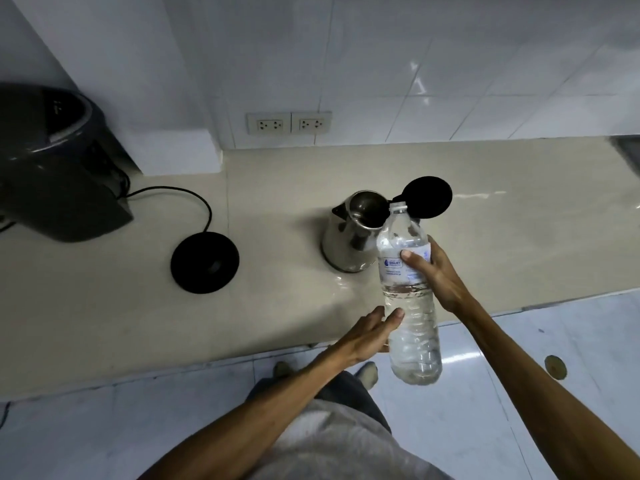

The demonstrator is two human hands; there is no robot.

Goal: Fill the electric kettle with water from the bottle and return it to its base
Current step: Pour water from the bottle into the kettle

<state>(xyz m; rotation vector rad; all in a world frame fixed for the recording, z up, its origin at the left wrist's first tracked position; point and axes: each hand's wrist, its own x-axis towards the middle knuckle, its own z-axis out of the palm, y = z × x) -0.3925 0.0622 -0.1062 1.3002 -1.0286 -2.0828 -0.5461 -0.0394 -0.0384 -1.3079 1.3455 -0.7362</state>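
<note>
A steel electric kettle (341, 242) stands on the beige counter (104, 306) with its black lid (429, 195) flipped open. Its round black base (205, 262) lies apart to the left, its cord running toward the back left. A clear plastic water bottle (410, 299), roughly half full, is held upright in front of the kettle, its uncapped neck near the kettle's rim. My right hand (434, 275) grips the bottle around its label. My left hand (367, 332) touches the bottle's lower part with thumb and fingers.
A dark grey appliance (52, 161) sits at the counter's back left. Two wall sockets (289, 123) are set in the white tiled wall. A dark edge (628, 150) shows at the far right. The counter's front edge runs above the pale tiled floor.
</note>
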